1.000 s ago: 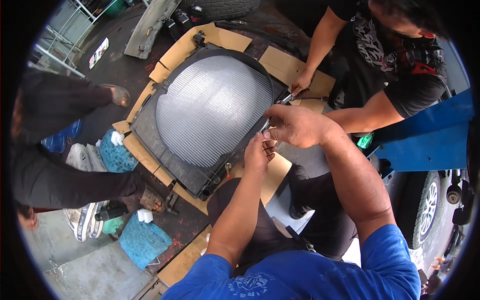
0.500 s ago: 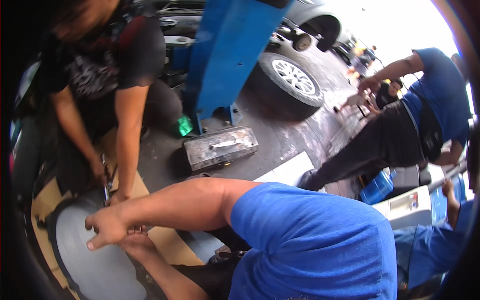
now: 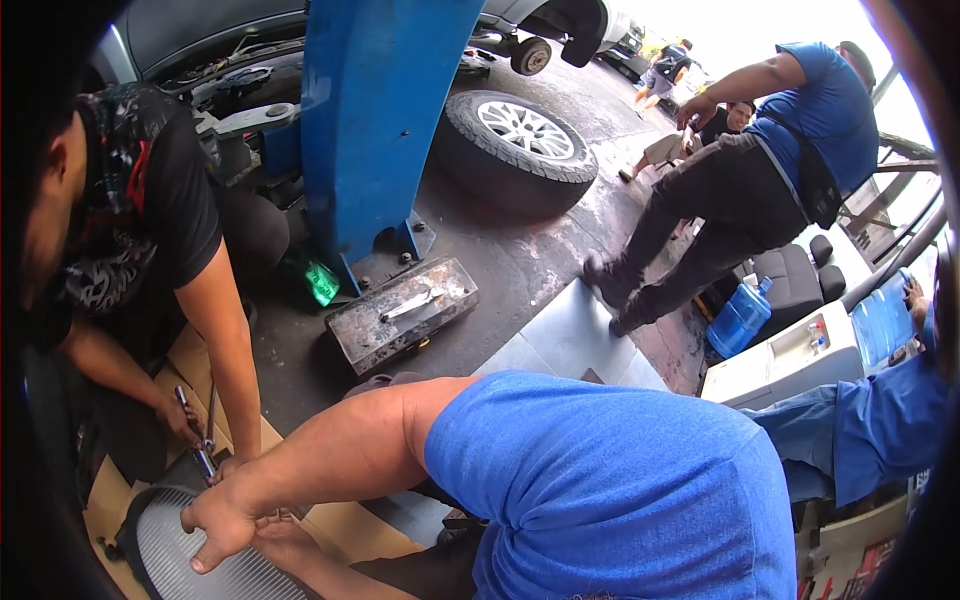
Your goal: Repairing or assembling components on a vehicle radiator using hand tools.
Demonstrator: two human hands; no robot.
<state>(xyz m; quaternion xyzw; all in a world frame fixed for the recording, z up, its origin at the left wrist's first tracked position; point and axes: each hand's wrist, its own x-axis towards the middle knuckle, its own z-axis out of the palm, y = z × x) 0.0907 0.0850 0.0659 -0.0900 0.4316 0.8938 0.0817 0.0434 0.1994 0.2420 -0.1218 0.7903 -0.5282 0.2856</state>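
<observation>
A grey ribbed oval part [image 3: 170,545] with a dark rim lies on cardboard at the lower left. My right hand [image 3: 222,522] is over its edge, thumb and forefinger spread, other fingers hidden. Just beside and below it is my left hand [image 3: 283,538], palm side up with curled fingers; whatever they may hold is hidden. Opposite me a co-worker in a black shirt [image 3: 150,220] leans over the same part. One of the co-worker's hands [image 3: 180,420] grips a shiny metal rod-shaped tool [image 3: 203,460]; the other hand [image 3: 230,466] is at its lower end, close to my right hand.
A worn metal toolbox [image 3: 400,318] with a wrench on its lid stands ahead. Behind it are a blue lift post [image 3: 370,130], a green bottle [image 3: 322,284] and a wheel [image 3: 515,150]. On the right are a person standing [image 3: 740,185] and a water dispenser [image 3: 775,365].
My view has swung, so the post, toolbox and wheel sit further left. Both my hands stay by the ribbed part. The co-worker's head is lower and further left; the tool remains in that person's hands.
</observation>
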